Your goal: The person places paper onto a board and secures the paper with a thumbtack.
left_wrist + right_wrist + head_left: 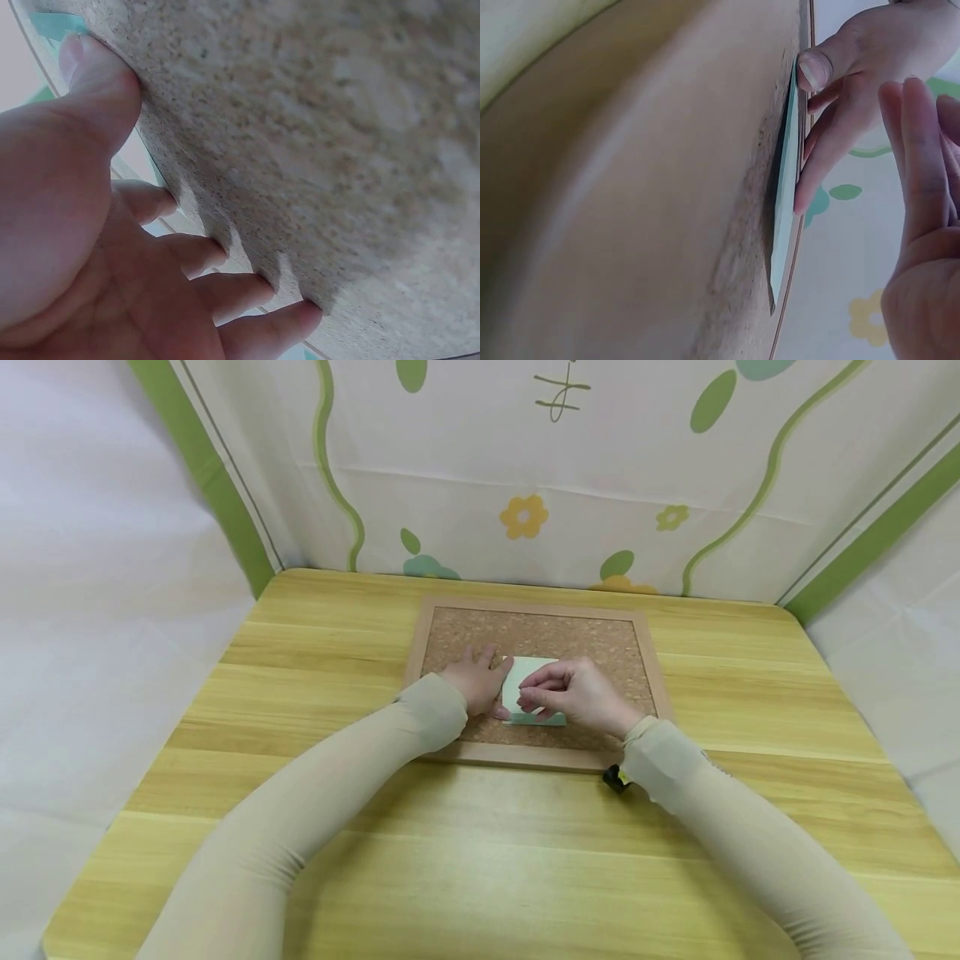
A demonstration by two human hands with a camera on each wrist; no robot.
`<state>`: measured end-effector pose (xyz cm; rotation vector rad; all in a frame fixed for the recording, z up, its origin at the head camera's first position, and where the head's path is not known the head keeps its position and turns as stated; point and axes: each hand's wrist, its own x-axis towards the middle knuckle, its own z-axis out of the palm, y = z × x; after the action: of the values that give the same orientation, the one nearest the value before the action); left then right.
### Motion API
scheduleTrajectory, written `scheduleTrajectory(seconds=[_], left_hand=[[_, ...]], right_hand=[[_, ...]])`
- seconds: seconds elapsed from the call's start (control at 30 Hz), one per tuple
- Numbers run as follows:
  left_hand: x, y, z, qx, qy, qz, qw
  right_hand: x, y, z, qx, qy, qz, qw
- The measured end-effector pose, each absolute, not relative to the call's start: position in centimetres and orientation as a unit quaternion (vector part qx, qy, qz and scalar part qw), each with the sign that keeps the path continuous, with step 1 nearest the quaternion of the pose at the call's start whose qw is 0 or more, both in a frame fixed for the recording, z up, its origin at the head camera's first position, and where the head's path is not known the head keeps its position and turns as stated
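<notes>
A pale green sheet of paper (517, 677), with a darker green band along its near edge, lies on a wood-framed cork board (600, 639). My left hand (477, 683) presses on the cork at the sheet's left side, its fingers spread and its thumb at the near left corner. In the left wrist view the fingertips (307, 311) touch the cork. Above the sheet is my right hand (581, 693), its thumb and fingertips brought together. I cannot tell whether something small is between them. Seen edge-on in the right wrist view, the paper (784, 217) stands slightly off the cork.
The board rests on a wood-grain table (480, 860). By its near right corner, under the right wrist, is a small black and yellow thing (616, 778). A white cloth backdrop (450, 435) with printed flowers and vines rises behind the table's far edge.
</notes>
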<state>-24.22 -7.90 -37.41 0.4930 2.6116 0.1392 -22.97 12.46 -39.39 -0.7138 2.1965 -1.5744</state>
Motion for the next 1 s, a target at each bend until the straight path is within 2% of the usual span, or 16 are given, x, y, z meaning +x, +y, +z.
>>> scheduleTrajectory(seconds=[0.27, 0.63, 1.0], left_hand=[[-24.5, -7.8, -37.7, 0.177, 0.954, 0.037, 0.240], [-24.5, -7.9, -37.8, 0.183, 0.952, 0.031, 0.242], [-24.3, -8.1, -37.6, 0.179, 0.952, 0.051, 0.245]], right_hand=[[-23.8, 13.0, -39.0, -0.215, 0.812, -0.522, 0.147], [-25.9, 14.5, -38.1, -0.203, 0.925, -0.311, 0.081], [-26.1, 14.4, -37.7, -0.215, 0.920, -0.317, 0.083]])
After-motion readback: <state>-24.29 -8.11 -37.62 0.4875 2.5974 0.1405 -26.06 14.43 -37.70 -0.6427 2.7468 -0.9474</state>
